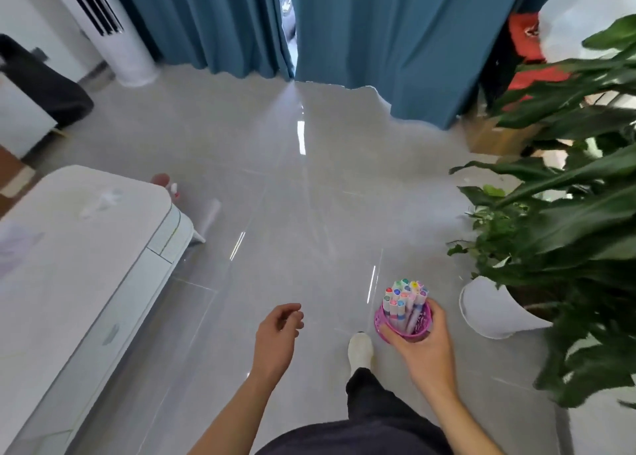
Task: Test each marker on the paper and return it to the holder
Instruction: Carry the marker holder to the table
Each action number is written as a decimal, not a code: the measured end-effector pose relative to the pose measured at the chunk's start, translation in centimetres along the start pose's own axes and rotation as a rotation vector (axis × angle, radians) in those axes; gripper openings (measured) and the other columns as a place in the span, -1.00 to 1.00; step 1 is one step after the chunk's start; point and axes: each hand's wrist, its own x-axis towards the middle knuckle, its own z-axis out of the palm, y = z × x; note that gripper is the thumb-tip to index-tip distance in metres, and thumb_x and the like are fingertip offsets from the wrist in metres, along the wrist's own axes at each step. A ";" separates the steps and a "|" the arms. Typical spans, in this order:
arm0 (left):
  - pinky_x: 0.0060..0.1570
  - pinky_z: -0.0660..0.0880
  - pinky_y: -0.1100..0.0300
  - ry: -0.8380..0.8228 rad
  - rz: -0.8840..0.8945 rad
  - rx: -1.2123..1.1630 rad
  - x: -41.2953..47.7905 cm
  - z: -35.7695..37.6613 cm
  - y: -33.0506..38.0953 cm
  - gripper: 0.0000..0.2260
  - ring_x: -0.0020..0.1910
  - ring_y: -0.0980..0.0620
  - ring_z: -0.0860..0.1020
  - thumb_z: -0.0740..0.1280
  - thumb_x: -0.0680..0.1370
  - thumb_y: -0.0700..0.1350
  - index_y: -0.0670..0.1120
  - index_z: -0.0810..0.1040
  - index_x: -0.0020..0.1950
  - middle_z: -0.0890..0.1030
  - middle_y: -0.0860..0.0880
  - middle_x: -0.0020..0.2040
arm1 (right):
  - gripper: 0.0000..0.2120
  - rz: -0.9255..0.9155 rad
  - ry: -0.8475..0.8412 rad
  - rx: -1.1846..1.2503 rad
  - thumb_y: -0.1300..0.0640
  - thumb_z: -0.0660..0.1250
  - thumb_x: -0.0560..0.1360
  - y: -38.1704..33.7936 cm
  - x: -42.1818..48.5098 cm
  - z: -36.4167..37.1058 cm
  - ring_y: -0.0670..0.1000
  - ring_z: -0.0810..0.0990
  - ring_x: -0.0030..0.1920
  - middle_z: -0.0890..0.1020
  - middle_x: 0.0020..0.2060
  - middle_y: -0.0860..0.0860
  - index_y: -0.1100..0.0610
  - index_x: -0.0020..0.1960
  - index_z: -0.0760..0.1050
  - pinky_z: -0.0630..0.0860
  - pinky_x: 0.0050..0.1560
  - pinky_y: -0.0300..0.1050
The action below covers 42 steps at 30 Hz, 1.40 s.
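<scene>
We've got the pink holder [424, 318] stuffed with markers [406, 296], all upright, caps up. Our right hand [425, 346] is wrapped round the holder from underneath. Our left hand [277, 334] hangs left of the holder, fingers loosely curled, holding nothing. The white table [69, 248] is further left.

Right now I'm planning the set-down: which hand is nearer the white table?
Left. The left hand hangs free over the floor, to the right of the white table. The right hand is farther right, gripping the pink holder of markers.
</scene>
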 end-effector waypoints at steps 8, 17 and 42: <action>0.00 0.60 0.11 0.116 -0.033 -0.070 8.1 3.9 5.4 -0.85 -0.09 0.08 0.67 0.34 0.58 -0.16 0.04 0.65 0.06 0.70 0.05 -0.10 | -0.22 -0.047 -0.136 -0.091 -0.12 0.75 0.17 -4.6 13.7 1.9 -0.30 0.68 -0.02 0.66 0.05 -0.36 -0.39 0.23 0.40 0.62 -0.07 -0.16; 0.00 0.59 0.12 0.187 -0.060 -0.083 16.9 4.0 9.6 -0.85 -0.09 0.06 0.67 0.35 0.58 -0.19 0.00 0.65 0.07 0.70 0.01 -0.08 | -0.23 -0.068 -0.224 -0.112 -0.18 0.72 0.16 -9.5 24.8 6.8 -0.25 0.68 0.05 0.66 0.11 -0.32 -0.36 0.25 0.41 0.61 -0.01 -0.16; -0.01 0.57 0.17 0.256 -0.069 -0.079 47.3 -13.2 21.9 -0.86 -0.11 0.13 0.67 0.33 0.59 -0.15 0.02 0.62 0.10 0.69 0.02 -0.07 | -0.25 -0.127 -0.233 -0.153 -0.09 0.73 0.23 -26.5 42.2 37.2 -0.21 0.67 0.03 0.63 0.09 -0.30 -0.49 0.17 0.32 0.65 -0.02 -0.12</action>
